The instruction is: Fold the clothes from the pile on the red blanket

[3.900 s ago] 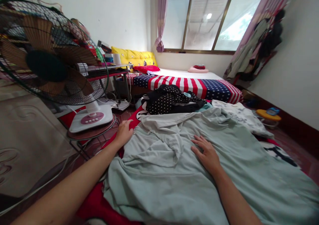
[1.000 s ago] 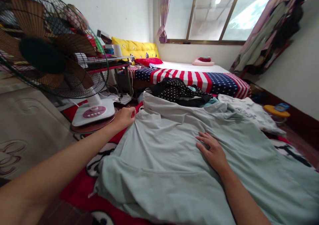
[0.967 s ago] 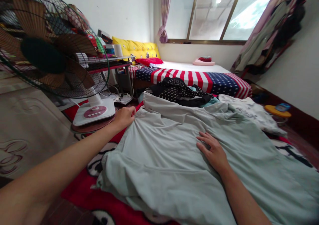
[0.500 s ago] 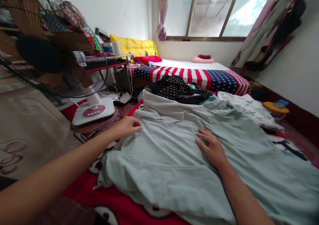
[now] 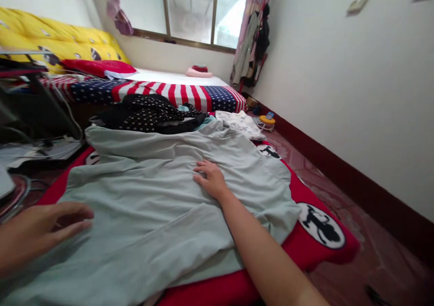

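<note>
A pale green garment lies spread out with wrinkles, and a loose fold runs across its near part. Whether it is a shirt or some other piece of clothing I cannot tell. My right hand rests on the middle of the cloth, palm down and fingers apart. At the lower left, my left hand is over the garment, thumb and fingers curved with a gap between them and nothing held there. Underneath is a red blanket with round black-and-white figures.
Dark polka-dot clothes and a white patterned cloth lie beyond the garment. Behind them stands a bed with a striped, starred cover. A small yellow stool is by the right wall. Cables hang at the left.
The view has swung right, so the fan has left the picture. My left hand's fingers have parted, off the garment's left edge. My right hand still lies on the cloth.
</note>
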`<state>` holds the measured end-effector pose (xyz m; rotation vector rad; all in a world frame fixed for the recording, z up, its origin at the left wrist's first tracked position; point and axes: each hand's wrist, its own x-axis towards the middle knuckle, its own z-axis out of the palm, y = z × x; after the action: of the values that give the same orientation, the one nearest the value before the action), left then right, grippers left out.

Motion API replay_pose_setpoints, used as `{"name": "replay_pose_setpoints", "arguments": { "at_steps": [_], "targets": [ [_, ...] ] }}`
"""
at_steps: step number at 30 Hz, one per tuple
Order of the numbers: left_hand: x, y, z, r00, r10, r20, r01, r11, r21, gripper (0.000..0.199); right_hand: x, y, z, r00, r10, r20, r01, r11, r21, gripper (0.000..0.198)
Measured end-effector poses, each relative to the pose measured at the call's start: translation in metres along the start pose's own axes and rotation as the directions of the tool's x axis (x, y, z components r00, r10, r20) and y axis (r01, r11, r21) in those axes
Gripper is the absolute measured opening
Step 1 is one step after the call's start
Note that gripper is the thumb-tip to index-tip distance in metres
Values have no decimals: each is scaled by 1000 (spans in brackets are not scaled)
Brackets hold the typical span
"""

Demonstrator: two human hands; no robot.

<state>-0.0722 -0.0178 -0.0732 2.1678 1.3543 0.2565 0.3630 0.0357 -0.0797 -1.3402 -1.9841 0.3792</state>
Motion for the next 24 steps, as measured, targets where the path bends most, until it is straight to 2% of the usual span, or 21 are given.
{"name": "replay_pose_setpoints", "arguments": {
  "at_steps": [1, 2, 5, 8, 12, 17, 20, 22, 24],
  "targets": [
    [10, 18, 4, 992, -8, -127, 14, 999, 47, 19, 0, 0, 0, 1000, 2, -6, -2, 1000, 4, 24],
    [19, 40, 8, 981, 12, -192, 2, 997, 72, 19, 0, 0, 1, 1000, 3, -17, -3, 1000, 12, 23],
    [50, 108, 20, 963, 156, -220, -143, 987, 71, 22, 0, 1, 3, 996, 25, -85, -17, 996, 89, 20],
    [79, 148, 33, 941, 243, -237, -236, 970, 59, 25, 0, 1, 4, 985, 78, -157, -46, 980, 195, 18],
    [97, 161, 59, 934, 246, -260, -223, 968, 114, 28, 1, 3, 2, 974, 99, -205, -46, 967, 249, 21],
    [90, 163, 93, 897, 320, -305, -250, 936, 247, 23, 0, 0, 4, 976, 104, -193, -58, 971, 232, 24],
    [85, 165, 101, 870, 375, -320, -276, 909, 313, 22, 3, -5, 0, 995, 64, -76, -60, 997, 48, 25],
    [85, 167, 101, 843, 407, -351, -283, 892, 353, 17, 9, -3, -10, 998, -21, 56, 27, 995, -99, 31],
    [86, 169, 100, 812, 427, -397, -281, 884, 374, 12, 19, 7, -22, 979, -75, 190, 118, 967, -227, 44]
  ]
}}
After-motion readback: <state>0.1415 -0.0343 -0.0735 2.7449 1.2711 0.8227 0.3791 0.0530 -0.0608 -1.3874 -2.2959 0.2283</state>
